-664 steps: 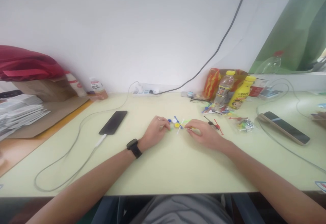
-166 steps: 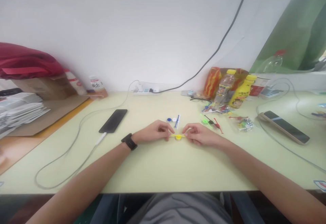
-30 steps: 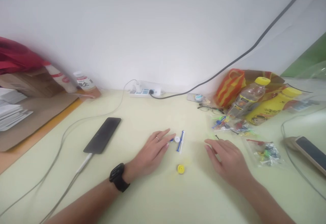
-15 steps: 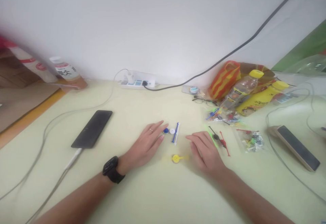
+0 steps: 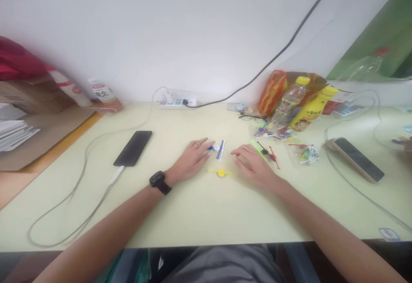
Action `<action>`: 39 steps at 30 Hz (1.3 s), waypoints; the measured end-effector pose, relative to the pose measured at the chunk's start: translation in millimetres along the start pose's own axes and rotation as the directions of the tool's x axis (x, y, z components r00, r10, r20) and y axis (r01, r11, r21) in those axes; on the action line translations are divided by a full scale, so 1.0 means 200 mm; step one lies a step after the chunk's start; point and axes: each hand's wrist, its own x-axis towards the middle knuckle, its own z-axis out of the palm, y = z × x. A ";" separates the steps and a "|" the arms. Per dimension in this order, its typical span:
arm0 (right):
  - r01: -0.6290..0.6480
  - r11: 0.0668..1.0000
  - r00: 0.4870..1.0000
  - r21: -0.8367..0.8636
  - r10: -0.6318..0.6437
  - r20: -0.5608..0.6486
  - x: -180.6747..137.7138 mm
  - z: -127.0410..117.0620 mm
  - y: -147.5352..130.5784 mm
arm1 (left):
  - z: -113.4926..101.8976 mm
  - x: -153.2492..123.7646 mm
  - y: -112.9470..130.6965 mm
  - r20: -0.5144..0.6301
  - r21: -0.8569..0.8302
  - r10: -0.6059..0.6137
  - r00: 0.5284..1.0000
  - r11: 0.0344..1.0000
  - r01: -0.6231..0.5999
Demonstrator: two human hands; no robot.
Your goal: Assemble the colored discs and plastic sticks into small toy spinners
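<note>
Pale table [image 5: 193,214], person seated at it. Clear bottle [image 5: 291,103] and yellow bottle [image 5: 312,111] stand back by the wall, probably out of the elbows' way. Right hand [image 5: 255,165]: half-curled, narrow thumb-to-finger gap, nothing visible held. Left hand [image 5: 191,159]: fingers loosely spread, nothing seen in them; contact with the blue disc [image 5: 210,148], can't tell. Both likely parted to give the yellow spinner [image 5: 221,173] swing; it's on the table between them, arms blurred. Black arrow piece [image 5: 264,151] and red arrow piece [image 5: 273,158] sit past the right hand, seemingly set aside. Blue stick [image 5: 219,150] lies close along the white stick [image 5: 222,150], white disc [image 5: 216,148] beside.

Room: plenty toward the front edge; sideways tighter, right fingers near a spinner arm.
</note>
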 end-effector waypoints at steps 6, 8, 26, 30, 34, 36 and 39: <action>0.026 0.999 0.996 0.028 -0.028 0.083 0.00 0.01 0.02 | 0.01 0.00 0.00 -0.020 0.029 0.036 0.999 0.999 -0.035; 0.031 0.999 0.995 0.024 -0.034 0.092 0.00 0.01 0.02 | 0.01 0.00 -0.01 -0.016 0.034 0.039 0.999 0.999 -0.038; 0.032 0.999 0.983 -0.029 -0.026 0.182 0.00 -0.02 0.02 | 0.00 -0.01 0.00 0.030 0.061 0.078 0.996 0.995 -0.080; 0.026 0.999 0.980 -0.037 -0.018 0.197 0.00 -0.03 0.02 | 0.01 -0.01 0.00 0.035 0.091 0.078 0.996 0.993 -0.081; 0.016 0.999 0.981 -0.042 -0.007 0.192 0.00 -0.03 0.04 | 0.02 -0.02 -0.01 0.033 0.122 0.083 0.996 0.989 -0.086; 0.015 0.999 0.982 -0.042 -0.006 0.190 0.00 -0.03 0.04 | 0.02 -0.02 -0.01 0.029 0.124 0.084 0.996 0.988 -0.087; 0.011 0.999 0.981 -0.045 -0.002 0.195 0.00 -0.03 0.03 | 0.01 -0.02 -0.01 0.022 0.116 0.086 0.996 0.989 -0.088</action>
